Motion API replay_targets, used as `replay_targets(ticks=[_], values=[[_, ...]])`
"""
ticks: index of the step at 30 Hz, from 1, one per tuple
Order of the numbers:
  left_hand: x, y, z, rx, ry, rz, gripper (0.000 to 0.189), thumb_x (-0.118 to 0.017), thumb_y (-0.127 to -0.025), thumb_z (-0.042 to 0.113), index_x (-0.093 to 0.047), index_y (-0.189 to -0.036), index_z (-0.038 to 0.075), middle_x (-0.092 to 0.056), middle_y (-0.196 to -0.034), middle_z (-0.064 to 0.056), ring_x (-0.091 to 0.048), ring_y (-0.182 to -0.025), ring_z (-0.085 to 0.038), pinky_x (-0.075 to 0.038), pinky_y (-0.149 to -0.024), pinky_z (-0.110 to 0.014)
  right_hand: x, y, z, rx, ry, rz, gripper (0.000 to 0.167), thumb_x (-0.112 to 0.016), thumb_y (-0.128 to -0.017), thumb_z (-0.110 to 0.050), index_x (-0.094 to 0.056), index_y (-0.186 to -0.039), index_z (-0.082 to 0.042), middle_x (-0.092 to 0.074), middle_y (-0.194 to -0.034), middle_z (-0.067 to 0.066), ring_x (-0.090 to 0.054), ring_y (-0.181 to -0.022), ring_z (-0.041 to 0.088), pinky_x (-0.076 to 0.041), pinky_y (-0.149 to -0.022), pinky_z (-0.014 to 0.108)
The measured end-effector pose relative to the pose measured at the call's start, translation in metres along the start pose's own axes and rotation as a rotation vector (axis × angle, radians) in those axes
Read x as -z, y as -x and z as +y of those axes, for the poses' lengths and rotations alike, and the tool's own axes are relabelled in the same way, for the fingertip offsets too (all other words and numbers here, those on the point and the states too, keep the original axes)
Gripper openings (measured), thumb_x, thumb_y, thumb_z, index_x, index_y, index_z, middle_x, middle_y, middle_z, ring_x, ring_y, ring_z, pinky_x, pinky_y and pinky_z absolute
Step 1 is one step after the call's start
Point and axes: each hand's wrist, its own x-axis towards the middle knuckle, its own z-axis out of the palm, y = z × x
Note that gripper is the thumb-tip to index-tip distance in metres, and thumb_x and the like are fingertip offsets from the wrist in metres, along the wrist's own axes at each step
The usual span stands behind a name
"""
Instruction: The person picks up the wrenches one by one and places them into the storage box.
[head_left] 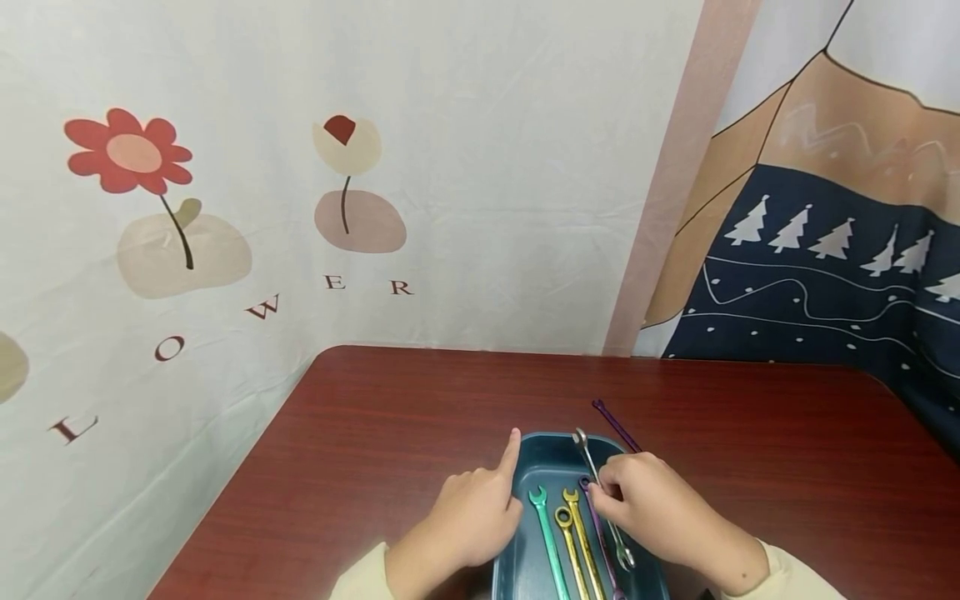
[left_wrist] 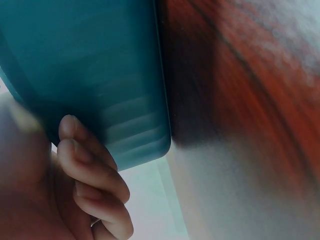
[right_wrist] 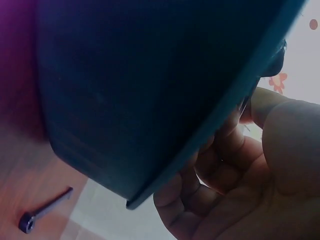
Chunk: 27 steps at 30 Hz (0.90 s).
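A blue tray stands at the table's front. My left hand holds its left rim, index finger stretched forward and thumb over the edge; curled fingers rest against the outer wall in the left wrist view. Over the tray's right side my right hand pinches a silver combination wrench, which lies slanted above the others. Inside the tray are a green wrench, two gold wrenches and a purple wrench. The tray wall hides part of the right hand in the right wrist view.
Beyond the tray's back right corner, another purple wrench lies on the reddish-brown table; its ring end shows in the right wrist view. A printed curtain hangs behind the table's far edge.
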Motion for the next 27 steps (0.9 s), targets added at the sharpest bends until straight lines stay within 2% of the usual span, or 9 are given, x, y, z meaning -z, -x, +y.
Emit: replay_targets(ticks=[7,15,27], values=[[0.0,0.0,0.0,0.002,-0.001,0.001,0.081,-0.054,-0.095,0.027,-0.01,-0.163,0.017,-0.045,-0.047,0.006,-0.037,-0.04,-0.013,-0.028,-0.042,-0.031,-0.006,0.0,-0.001,0.024,-0.039,-0.038,0.047,-0.065,-0.093,-0.016,-0.044,-0.052,-0.02,-0.033,-0.054,-0.012,-0.032,-0.048,0.001,-0.029,-0.045,0.02],[-0.001,0.0,0.0,0.007,0.001,-0.003,0.081,-0.054,-0.095,0.027,-0.01,-0.163,0.018,-0.046,-0.047,0.005,-0.038,-0.04,-0.014,-0.029,-0.043,-0.031,-0.014,0.001,-0.005,0.045,-0.066,-0.058,0.049,-0.063,-0.093,-0.013,-0.038,-0.051,-0.021,-0.03,-0.053,-0.014,-0.027,-0.047,-0.001,-0.025,-0.045,0.018],[0.0,0.0,0.0,0.003,-0.006,-0.006,0.081,-0.055,-0.095,0.027,-0.01,-0.163,0.018,-0.046,-0.048,0.006,-0.038,-0.04,-0.014,-0.03,-0.042,-0.031,-0.024,0.0,-0.008,0.035,-0.092,-0.107,0.049,-0.063,-0.093,-0.014,-0.039,-0.051,-0.021,-0.029,-0.049,-0.014,-0.026,-0.045,-0.001,-0.024,-0.043,0.019]])
